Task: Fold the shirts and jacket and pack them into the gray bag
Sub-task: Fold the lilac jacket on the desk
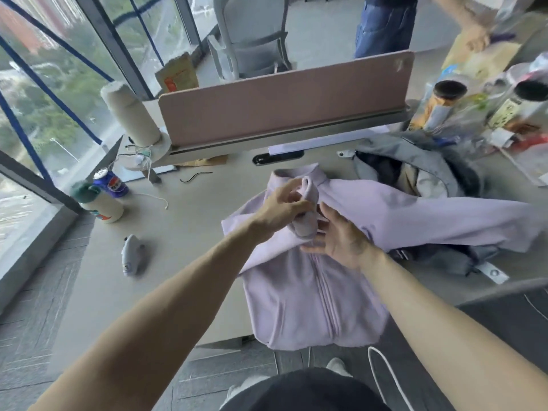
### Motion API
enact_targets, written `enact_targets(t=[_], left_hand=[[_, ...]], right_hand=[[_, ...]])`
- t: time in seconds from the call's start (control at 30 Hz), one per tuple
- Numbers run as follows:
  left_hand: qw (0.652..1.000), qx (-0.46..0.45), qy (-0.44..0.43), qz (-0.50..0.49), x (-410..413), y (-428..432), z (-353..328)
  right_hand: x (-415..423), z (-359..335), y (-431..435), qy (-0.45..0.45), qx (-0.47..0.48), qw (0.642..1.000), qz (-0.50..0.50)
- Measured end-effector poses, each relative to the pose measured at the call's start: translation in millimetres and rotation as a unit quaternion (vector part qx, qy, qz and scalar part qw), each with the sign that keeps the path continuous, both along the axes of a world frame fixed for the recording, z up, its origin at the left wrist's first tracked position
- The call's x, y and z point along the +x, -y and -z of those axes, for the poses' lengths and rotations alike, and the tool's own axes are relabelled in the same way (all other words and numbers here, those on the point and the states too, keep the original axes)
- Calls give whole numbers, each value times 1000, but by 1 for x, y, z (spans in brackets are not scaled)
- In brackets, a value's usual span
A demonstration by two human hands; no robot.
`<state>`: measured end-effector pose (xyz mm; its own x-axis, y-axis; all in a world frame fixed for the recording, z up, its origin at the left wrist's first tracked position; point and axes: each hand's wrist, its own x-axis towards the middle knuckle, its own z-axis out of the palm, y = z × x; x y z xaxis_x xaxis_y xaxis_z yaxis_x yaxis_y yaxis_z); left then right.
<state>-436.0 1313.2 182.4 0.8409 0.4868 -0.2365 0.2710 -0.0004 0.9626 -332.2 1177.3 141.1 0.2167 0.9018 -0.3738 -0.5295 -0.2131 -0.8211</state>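
A lilac jacket (311,298) is laid zip-side up on the worktop (178,232), with its collar toward the far edge and its hem hanging slightly over the near edge. One sleeve (267,247) is folded from the left across the chest. Its cuff (308,203) is gripped by the left hand (284,212), whose fingers and thumb are curled round the bunched fabric just below the collar. The right hand (341,238) is held flat and relaxed beside the cuff, its fingers spread and touching the cloth, with nothing clasped in it. The other sleeve (444,221) is stretched out toward the right edge.

The gray bag (427,161) is set toward the far right of the worktop, just beside the jacket's shoulder and partly covered by the outstretched sleeve. Its mouth is open, and dark and beige fabric is seen inside.

A pink partition panel (281,108) is mounted along the far edge. Near the far left corner a spool of pale twine (130,117) is stood upright; a blue can (111,182) and a cream bottle with a green cap (98,203) are placed at the left edge. A small gray object (132,255), too blurred to be told, is lying on the left part of the worktop.
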Motion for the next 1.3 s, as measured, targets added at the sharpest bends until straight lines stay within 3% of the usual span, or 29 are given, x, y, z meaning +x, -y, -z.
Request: enact_targets(t=[0.17,0.3,0.5,0.6,0.73,0.83,0.93,1.1,1.3], left_hand=[[988,39,-109,103,33,29,38],[972,116,-193,64,17,23,75],[924,183,-335,-15,-40,-24,109],[911,190,-364,-37,-65,-55,116],[887,225,-403,-6,-84,-87,129],[884,223,-410,-9,-87,-106,141],[891,198,-407,-40,-90,-124,150],[912,139,-383,-50,-95,-149,177],[952,79,-291,-47,-85,-164,194]], right_hand=[[44,35,38,9,-132,988,78],[58,84,53,20,-230,964,128],[68,135,67,43,-262,948,177],[68,147,72,136,-310,925,172],[62,154,71,321,-380,857,132],[48,156,68,395,-386,815,177],[34,149,67,405,-417,788,202],[18,142,64,287,-442,816,239],[6,147,49,328,-459,798,214]])
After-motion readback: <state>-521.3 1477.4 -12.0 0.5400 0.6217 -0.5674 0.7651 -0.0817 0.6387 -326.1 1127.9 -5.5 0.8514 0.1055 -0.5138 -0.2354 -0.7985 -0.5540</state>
